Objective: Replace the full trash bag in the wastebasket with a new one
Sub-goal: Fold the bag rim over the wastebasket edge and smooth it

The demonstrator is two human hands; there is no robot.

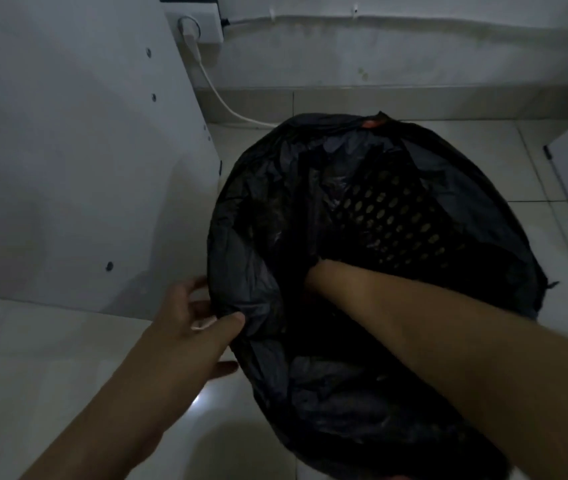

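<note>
Black trash bag [244,271] lining the wastebasket [400,216], straight below me.
My left hand [185,317] pinches its film at the near-left rim; my right forearm [414,317] runs down inside, the right hand buried deeper, so I cannot tell its grip.

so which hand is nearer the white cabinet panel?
Left. The left hand pinches the trash bag at the rim beside the cabinet panel; the right forearm reaches into the wastebasket, hand hidden.

Pale glossy floor tiles [50,358] are bounded by a white wall [414,53] and a cabinet panel [68,150], with a white cable [222,100] plugged into a socket [206,29].
</note>
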